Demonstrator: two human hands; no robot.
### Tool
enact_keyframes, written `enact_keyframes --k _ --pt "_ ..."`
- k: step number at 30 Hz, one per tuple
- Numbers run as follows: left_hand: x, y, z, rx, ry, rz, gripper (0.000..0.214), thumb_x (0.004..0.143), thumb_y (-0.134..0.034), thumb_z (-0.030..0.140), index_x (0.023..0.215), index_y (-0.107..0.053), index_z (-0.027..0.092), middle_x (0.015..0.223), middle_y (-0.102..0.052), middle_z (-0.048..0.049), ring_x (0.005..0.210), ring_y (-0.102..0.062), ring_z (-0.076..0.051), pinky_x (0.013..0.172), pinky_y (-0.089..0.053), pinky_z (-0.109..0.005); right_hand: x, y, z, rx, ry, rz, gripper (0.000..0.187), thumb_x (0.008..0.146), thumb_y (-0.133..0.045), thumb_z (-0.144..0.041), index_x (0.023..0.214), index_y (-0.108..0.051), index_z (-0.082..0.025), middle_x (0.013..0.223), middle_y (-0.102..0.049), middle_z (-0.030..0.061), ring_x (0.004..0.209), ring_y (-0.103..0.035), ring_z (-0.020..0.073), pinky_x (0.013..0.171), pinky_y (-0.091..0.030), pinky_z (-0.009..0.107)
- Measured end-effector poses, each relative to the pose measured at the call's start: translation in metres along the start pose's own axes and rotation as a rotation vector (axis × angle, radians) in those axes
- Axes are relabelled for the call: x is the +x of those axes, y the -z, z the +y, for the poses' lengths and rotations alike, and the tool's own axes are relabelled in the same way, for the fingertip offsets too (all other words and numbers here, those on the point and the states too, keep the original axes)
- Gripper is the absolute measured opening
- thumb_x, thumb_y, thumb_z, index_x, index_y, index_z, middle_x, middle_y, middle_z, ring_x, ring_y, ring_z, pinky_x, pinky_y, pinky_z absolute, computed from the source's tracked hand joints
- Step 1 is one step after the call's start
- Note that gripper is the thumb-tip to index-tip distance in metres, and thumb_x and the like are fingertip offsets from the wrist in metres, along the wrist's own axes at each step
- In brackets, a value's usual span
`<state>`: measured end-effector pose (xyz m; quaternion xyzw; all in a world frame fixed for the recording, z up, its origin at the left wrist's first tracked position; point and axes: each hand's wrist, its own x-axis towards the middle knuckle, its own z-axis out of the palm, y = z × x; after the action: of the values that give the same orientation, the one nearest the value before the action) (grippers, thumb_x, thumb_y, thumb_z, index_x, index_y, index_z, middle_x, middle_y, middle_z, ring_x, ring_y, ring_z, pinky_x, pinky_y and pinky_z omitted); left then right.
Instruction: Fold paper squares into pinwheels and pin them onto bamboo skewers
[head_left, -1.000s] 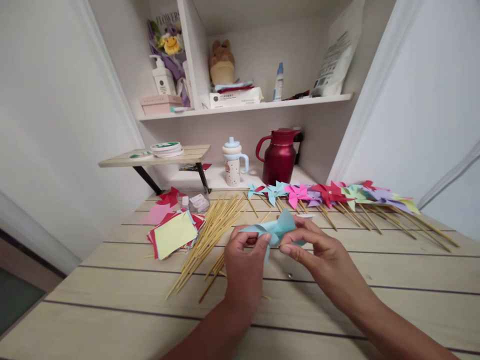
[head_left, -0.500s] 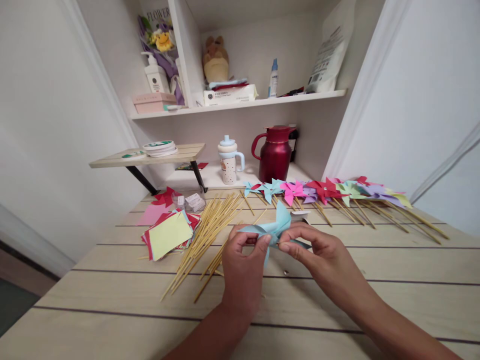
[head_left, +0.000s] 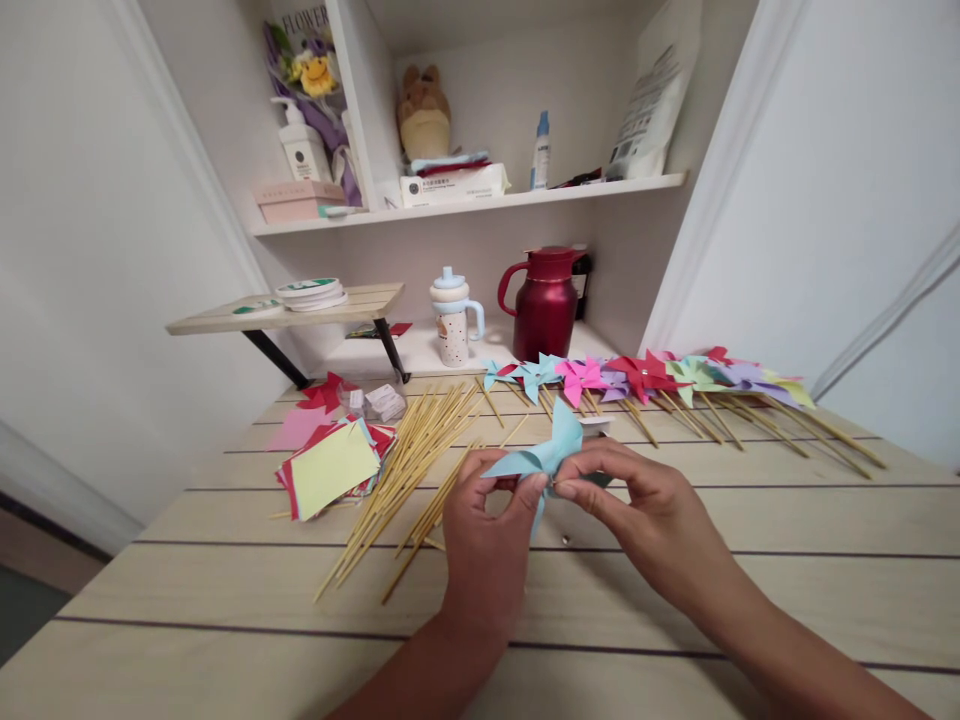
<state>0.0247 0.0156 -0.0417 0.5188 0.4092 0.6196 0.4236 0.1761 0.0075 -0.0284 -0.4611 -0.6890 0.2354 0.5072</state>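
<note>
A light blue paper pinwheel [head_left: 551,455] is held above the table between my two hands. My left hand [head_left: 489,535] is closed on its left side, thumb and fingers pinching the paper near the centre. My right hand [head_left: 645,500] is closed too, with thumb and forefinger pinched right at the pinwheel's middle. Something tiny shows at those fingertips, too small to name. Part of the pinwheel's right blade is hidden behind my right fingers. A small shiny piece [head_left: 566,540] lies on the table just below.
Wooden sticks [head_left: 405,470] lie in a loose pile left of my hands, beside stacked coloured paper [head_left: 334,470]. Finished pinwheels on sticks [head_left: 645,378] line the back right. Behind stand a spouted cup [head_left: 452,325], a red jug [head_left: 546,305] and a small raised shelf [head_left: 247,318].
Both hands stay on the pinwheel, which has tilted slightly. My right fingertips have moved closer against its centre. The whole view has shifted a little.
</note>
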Motion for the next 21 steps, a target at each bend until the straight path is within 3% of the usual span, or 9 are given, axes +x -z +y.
enact_keyframes --k 15,21 --pt "-0.0042 0.0000 -0.0017 0.006 -0.003 0.031 0.009 0.075 -0.074 0.027 0.080 -0.069 0.020 0.086 -0.064 -0.0020 0.083 -0.063 -0.018 0.078 -0.049 -0.027 -0.0016 0.0008 -0.0054 -0.036 0.012 0.012 0.018 0.088 -0.064 -0.039 0.078 -0.069 -0.026 0.084 -0.069 0.0022 0.085 -0.062 0.0206 0.079 -0.048 0.035" --pt "-0.0059 -0.0014 0.0037 0.015 -0.070 0.094 0.008 0.074 -0.076 0.023 0.080 -0.071 0.021 0.085 -0.065 -0.0014 0.082 -0.062 -0.017 0.075 -0.051 -0.026 -0.0050 -0.0023 -0.0075 -0.046 0.015 0.043 0.015 0.088 -0.064 -0.038 0.079 -0.068 -0.026 0.083 -0.069 0.0004 0.083 -0.061 0.0190 0.078 -0.047 0.032"
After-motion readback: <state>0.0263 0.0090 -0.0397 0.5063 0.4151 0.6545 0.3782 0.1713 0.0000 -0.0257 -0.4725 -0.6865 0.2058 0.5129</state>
